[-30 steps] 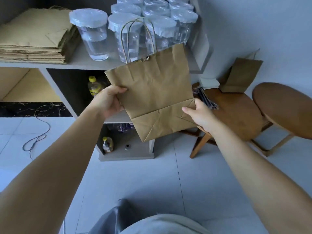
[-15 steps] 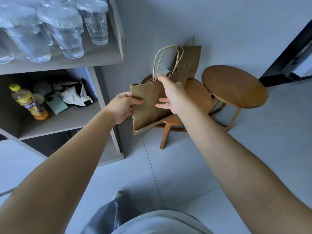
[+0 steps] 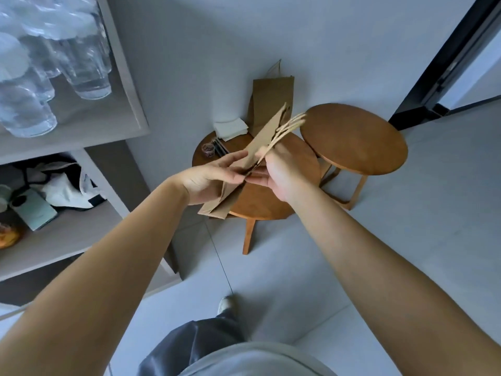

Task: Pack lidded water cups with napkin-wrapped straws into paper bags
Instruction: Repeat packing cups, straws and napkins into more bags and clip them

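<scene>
A flat brown paper bag (image 3: 264,142) is held edge-on and tilted above a low round wooden table (image 3: 260,202). My left hand (image 3: 210,179) pinches its left side. My right hand (image 3: 282,172) grips its right side near the mouth, and the twine handles (image 3: 288,128) stick up past the fingers. Several lidded water cups (image 3: 86,63) stand on the grey shelf at the upper left. On the table lie white napkins (image 3: 230,127) and dark straws (image 3: 220,147). A second paper bag (image 3: 271,99) leans upright against the wall behind the table.
A second round wooden table (image 3: 355,137) stands right of the first. The shelf unit (image 3: 81,229) at left holds cloths and a box on its lower level. A small jar (image 3: 208,150) sits by the straws. A dark door frame (image 3: 447,63) is at upper right.
My view has swung right, from the shelf to the tables. The bag has gone from facing me to edge-on over the near table, and my right hand has shifted up to its mouth.
</scene>
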`<state>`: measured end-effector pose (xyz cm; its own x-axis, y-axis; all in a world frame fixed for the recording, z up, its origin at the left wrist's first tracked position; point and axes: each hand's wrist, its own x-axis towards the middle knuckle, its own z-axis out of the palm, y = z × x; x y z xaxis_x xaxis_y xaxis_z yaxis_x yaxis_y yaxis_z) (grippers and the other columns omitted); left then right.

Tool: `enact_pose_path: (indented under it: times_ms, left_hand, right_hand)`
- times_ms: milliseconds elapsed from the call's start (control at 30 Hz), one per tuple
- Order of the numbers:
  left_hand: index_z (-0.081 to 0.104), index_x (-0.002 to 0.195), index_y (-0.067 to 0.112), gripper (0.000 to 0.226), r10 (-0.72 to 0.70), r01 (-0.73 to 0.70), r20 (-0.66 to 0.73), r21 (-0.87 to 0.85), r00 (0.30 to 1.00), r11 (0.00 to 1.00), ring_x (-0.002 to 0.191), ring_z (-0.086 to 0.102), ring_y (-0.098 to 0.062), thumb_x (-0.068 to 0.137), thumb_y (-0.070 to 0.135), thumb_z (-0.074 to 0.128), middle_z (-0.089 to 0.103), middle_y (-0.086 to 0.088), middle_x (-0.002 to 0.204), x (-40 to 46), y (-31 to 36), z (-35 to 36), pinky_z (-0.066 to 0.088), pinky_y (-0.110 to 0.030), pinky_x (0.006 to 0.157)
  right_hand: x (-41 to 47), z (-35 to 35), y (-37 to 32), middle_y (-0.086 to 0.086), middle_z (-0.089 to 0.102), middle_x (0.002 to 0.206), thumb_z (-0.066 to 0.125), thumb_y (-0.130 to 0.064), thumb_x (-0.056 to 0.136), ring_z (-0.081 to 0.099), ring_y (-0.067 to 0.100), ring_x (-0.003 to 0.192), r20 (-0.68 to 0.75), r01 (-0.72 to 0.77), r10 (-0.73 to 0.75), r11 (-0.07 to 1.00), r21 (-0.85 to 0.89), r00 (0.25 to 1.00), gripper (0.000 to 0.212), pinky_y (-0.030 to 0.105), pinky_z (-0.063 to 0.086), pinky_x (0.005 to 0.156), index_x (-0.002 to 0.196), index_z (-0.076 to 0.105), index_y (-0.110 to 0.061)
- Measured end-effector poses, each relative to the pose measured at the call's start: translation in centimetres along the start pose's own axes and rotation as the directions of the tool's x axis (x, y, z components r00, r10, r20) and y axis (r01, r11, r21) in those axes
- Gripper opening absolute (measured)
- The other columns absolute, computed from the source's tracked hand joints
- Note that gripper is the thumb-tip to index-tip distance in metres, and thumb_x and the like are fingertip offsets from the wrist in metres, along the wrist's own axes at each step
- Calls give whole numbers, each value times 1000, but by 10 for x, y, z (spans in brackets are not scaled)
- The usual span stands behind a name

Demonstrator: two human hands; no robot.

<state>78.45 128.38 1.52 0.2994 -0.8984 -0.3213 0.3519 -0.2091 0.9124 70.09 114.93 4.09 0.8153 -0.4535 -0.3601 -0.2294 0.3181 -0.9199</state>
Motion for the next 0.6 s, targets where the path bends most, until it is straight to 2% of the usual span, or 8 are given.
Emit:
enact_pose_path:
  times_ms: [33, 100, 200, 300, 367, 467, 533, 600]
  left_hand:
    - [33, 144, 29, 126, 2, -1, 7, -37, 1000, 999, 132, 42, -22, 35, 42, 93, 45, -1, 143, 11, 5, -5, 33, -45, 108]
    - [35, 144, 31, 125, -6, 7, 16, -101, 1000, 995, 134, 41, -27, 35, 66, 85, 44, -3, 145, 33, 15, -13, 34, -54, 107]
    - [58, 125, 21, 96, 57, -52, 32, -124, 998, 991, 117, 59, -28, 47, 73, 77, 63, -6, 121, 62, 28, -16, 51, -46, 92]
    - [69, 100, 18, 57, 92, -96, -32, -188, 995, 977, 91, 69, -19, 68, 66, 62, 72, -3, 95, 85, 39, -18, 56, -31, 75]
    - [67, 104, 17, 43, 59, -75, -78, -221, 995, 972, 92, 68, -19, 87, 52, 49, 72, -4, 96, 98, 42, -24, 54, -31, 83]
    - [61, 115, 17, 35, -4, -12, -122, -126, 992, 992, 95, 66, -21, 85, 34, 61, 70, -6, 99, 118, 40, -29, 51, -33, 86]
    - [61, 109, 19, 27, -38, 21, -218, -83, 975, 996, 85, 65, -21, 82, 22, 61, 68, -5, 90, 129, 40, -30, 52, -32, 77]
    - [60, 106, 16, 18, -70, 62, -349, -35, 935, 997, 79, 64, -21, 89, 15, 56, 67, -7, 88, 137, 40, -34, 54, -34, 75]
  right_hand:
    - [8, -1, -1, 15, 60, 113, 44, -7, 94, 64, 27, 92, 29, 21, -20, 998, -53, 999, 27, 35, 57, 60, 121, 49, -9]
    - [22, 0, -1, 7, 63, 109, 52, -7, 93, 63, 23, 96, 84, 67, -54, 985, -160, 995, 30, 38, 58, 67, 122, 51, -14]
    - [46, -1, 0, -5, 62, 106, 61, -15, 90, 61, 17, 99, 115, 86, -60, 969, -232, 992, 39, 44, 55, 85, 127, 49, -22]
    - [73, -4, -7, -5, 61, 109, 58, -15, 91, 59, 16, 101, 46, 94, -84, 947, -306, 995, 35, 32, 51, 85, 124, 50, -21]
    - [86, -5, -13, -3, 59, 103, 49, -5, 91, 56, 17, 98, -15, 107, -118, 940, -324, 993, 31, 24, 47, 77, 117, 49, -21]
    - [104, -7, -18, -1, 60, 100, 46, 0, 90, 57, 14, 92, -47, 113, -146, 898, -425, 988, 29, 17, 44, 69, 113, 54, -14]
    - [118, -10, -18, 1, 62, 96, 49, -2, 90, 58, 16, 88, -60, 89, -143, 841, -533, 988, 19, 22, 47, 69, 104, 57, -12]
    - [132, -16, -18, 9, 64, 95, 50, -5, 88, 61, 26, 88, -78, 80, -171, 757, -649, 982, 10, 35, 51, 71, 95, 58, -5]
